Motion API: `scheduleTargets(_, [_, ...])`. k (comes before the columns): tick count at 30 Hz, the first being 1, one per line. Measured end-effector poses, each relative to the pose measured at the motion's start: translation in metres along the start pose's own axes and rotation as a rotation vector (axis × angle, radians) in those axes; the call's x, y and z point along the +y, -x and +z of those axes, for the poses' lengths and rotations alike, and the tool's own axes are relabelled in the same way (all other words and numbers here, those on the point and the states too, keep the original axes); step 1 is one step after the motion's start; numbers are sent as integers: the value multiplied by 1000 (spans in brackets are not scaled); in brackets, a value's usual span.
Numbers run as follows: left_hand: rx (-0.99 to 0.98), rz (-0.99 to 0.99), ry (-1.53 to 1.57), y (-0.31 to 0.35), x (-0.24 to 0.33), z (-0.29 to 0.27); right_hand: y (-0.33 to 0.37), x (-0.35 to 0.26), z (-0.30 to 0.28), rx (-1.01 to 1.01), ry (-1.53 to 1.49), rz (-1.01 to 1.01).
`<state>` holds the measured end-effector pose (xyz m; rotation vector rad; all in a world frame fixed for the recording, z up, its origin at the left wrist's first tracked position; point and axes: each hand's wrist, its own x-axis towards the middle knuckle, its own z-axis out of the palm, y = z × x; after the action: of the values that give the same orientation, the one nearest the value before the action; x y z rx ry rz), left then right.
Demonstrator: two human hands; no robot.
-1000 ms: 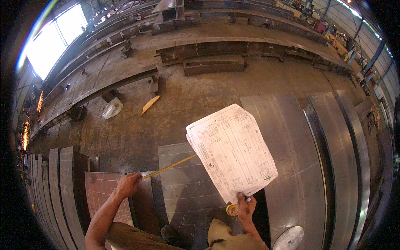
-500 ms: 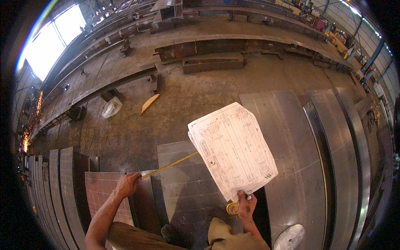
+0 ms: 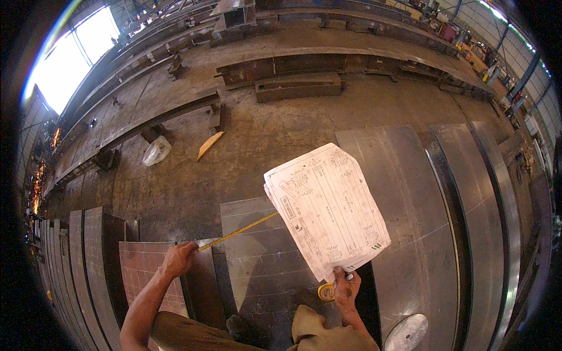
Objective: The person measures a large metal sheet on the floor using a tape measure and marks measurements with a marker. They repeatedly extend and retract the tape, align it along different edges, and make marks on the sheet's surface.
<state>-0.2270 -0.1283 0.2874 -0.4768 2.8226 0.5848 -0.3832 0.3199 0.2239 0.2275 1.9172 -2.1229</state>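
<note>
"How far along does it look?"

"Partway, I'd judge. The yellow tape blade [image 3: 237, 232] is drawn out, running from the left hand [image 3: 180, 259] to the left edge of the drawing sheets [image 3: 331, 213] and slipping behind them. Its path from there is hidden."

"And the grips?"

"The left hand, well left of the sheets, pinches the blade near its end. The right hand [image 3: 346, 291] clasps the sheets at their lower corner, with a small white stub [image 3: 349, 276] by its fingers. The yellow tape case [image 3: 326, 292] is just below the sheets; whether that hand grasps it too, I can't tell."

"What's done?"

"The reddish plate [image 3: 143, 261], farthest left of the sheets, carries a pale grid, and the grey plate [image 3: 263, 243] just left of them has pale lines."

"What's left?"

"The blade isn't wound in yet. The wide plate [image 3: 404, 193] right of the sheets shows a faint line; whether more is due, I can't say."
</note>
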Motion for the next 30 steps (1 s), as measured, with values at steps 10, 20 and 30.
scheduleTargets(10, [17,20,-4,0,-3,2,2,-6,4,1,-38,1])
scheduleTargets(20, [-4,-11,-45,3,-13,5,2,14,4,32,27,-50])
scheduleTargets(30, [15,-15,16,-11,-59,39,-62,68,-35,436,-177,-12])
